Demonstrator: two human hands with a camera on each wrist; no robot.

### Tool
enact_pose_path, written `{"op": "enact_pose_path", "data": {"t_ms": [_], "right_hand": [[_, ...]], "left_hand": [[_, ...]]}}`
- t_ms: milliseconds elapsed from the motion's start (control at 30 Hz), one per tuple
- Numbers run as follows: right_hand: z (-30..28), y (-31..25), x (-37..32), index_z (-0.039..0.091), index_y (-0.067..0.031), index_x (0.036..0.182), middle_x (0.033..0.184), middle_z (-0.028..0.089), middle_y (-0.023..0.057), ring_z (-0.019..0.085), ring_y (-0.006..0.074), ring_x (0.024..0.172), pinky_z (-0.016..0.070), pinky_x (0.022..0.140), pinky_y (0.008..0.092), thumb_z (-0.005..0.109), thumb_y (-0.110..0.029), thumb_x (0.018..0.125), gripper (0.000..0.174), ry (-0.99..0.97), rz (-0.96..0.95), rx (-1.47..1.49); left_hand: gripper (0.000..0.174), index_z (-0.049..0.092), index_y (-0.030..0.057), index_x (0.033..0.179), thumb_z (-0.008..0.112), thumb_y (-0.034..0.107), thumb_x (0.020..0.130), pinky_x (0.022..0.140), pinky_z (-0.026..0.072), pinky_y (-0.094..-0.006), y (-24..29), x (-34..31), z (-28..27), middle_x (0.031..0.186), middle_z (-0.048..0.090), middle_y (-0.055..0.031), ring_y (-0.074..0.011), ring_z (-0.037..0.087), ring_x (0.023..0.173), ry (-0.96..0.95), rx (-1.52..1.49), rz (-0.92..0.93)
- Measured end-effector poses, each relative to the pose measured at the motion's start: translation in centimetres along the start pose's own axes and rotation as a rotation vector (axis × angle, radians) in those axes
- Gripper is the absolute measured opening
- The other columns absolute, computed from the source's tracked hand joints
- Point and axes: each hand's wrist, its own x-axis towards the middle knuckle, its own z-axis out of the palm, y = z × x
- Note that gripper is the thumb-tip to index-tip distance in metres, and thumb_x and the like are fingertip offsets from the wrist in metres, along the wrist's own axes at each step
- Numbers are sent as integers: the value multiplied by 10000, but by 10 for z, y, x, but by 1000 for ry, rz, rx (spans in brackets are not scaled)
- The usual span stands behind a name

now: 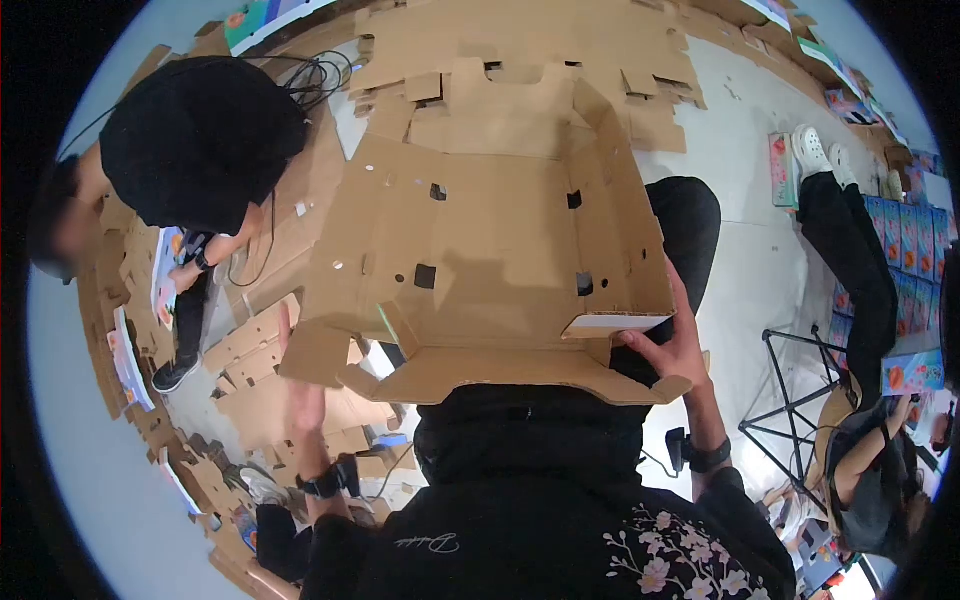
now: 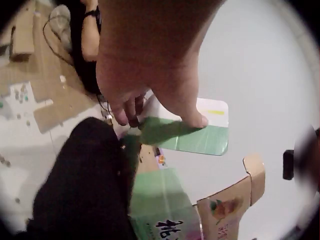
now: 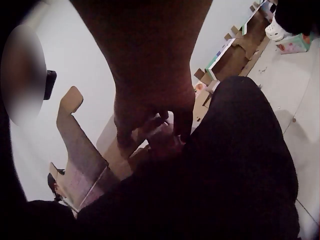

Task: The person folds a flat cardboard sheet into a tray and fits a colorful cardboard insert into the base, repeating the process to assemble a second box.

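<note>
A partly folded cardboard box [image 1: 500, 240] lies over the person's lap, its plain brown inside facing up. Its side walls slant upward and a curved front panel [image 1: 520, 372] stands near the body. At the box's front left corner is the left hand [image 1: 306, 405]. In the left wrist view, that hand's thumb lies on a rounded green and white flap [image 2: 205, 142], with the other fingers behind it. The right hand [image 1: 680, 345] grips the front right corner, thumb over a white-edged flap [image 1: 618, 324] and fingers outside the wall. Shadow darkens the right wrist view.
Flattened cardboard sheets [image 1: 560, 40] lie beyond the box and at the left. A person in a black cap [image 1: 205, 140] works close by on the left. To the right are a folding stool frame [image 1: 795, 400], stacked printed boxes [image 1: 905, 245] and another person's legs [image 1: 850, 260].
</note>
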Motion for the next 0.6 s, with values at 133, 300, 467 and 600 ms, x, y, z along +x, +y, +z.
{"op": "enact_pose_path", "data": {"t_ms": [133,300,467,600], "right_hand": [[5,-6,3,261,-55,1601,1633,332,161,368,292,1481,301,1216,443,875,-124,763,1041,3,12,45],[12,-5,10,262,-57,1602,1632,329,170,411,348,1438,353,1186,454,846,-75,753,1031,3,-250,-275],[-1,-23,14,447,-104,1533,1581,433,126,455,343,1397,399,1165,457,784,-29,766,841,-172,-465,-369],[-24,-64,6,512,-135,1487,1586,440,74,440,290,1429,377,1189,469,765,-76,801,734,-447,-478,-624]], "left_hand": [[940,162,89,1631,739,325,927,1100,442,-384,29,31,60,1525,462,-143,-222,506,1334,84,-194,-52],[897,336,121,1582,812,144,822,1117,452,-401,30,47,104,1500,511,-141,-277,530,1350,-157,2,244],[845,598,101,1415,840,38,607,1132,460,-439,103,55,114,1518,524,-115,-345,484,1407,-427,455,676],[572,659,59,1262,847,141,728,1065,527,-404,144,23,126,1502,543,-84,-326,517,1377,-680,519,636]]}}
